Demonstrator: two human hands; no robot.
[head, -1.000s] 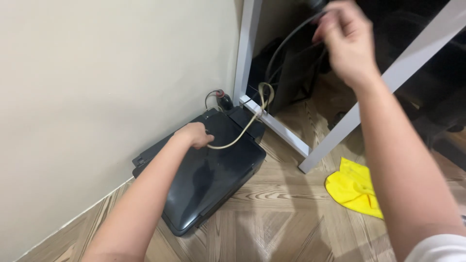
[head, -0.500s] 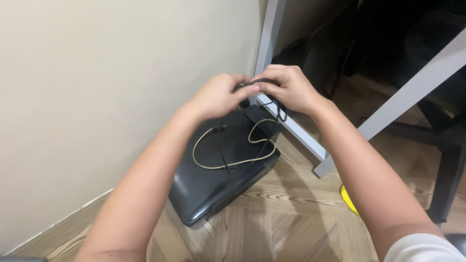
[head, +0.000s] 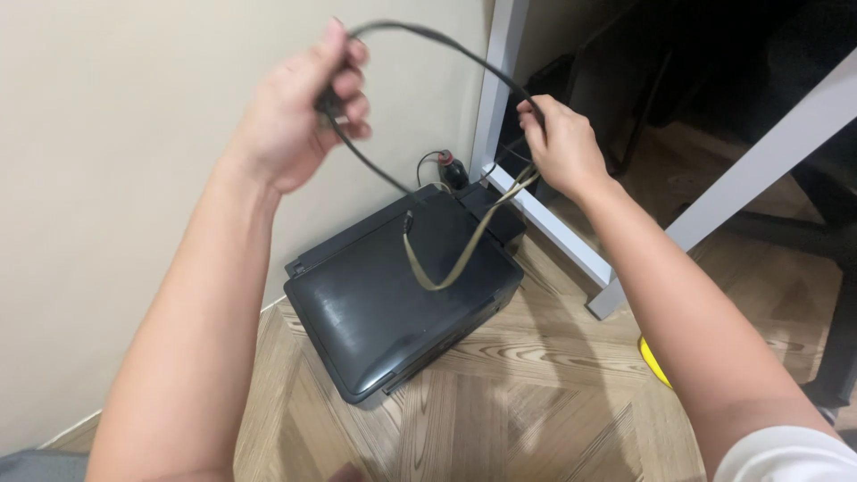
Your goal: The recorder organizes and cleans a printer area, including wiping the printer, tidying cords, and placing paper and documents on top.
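Note:
My left hand point(head: 299, 112) is raised near the wall and grips a black cable point(head: 428, 37) that arcs over to my right hand point(head: 564, 143). My right hand pinches the same black cable together with a beige cable point(head: 455, 259), which hangs in a loop down onto the black printer point(head: 393, 303). The printer lies flat on the wooden floor against the wall, below and between both hands.
A white desk frame point(head: 549, 228) stands right of the printer, with a slanted white leg point(head: 768, 152). A small dark plug with a wire point(head: 455, 168) sits in the corner. A yellow cloth edge point(head: 652, 361) lies on the floor at right. A dark chair base point(head: 835, 357) is far right.
My hands, together over the printer half a second ago, have parted. The left hand rose up and left with the black cable, stretching it into an arc; the beige loop lifted.

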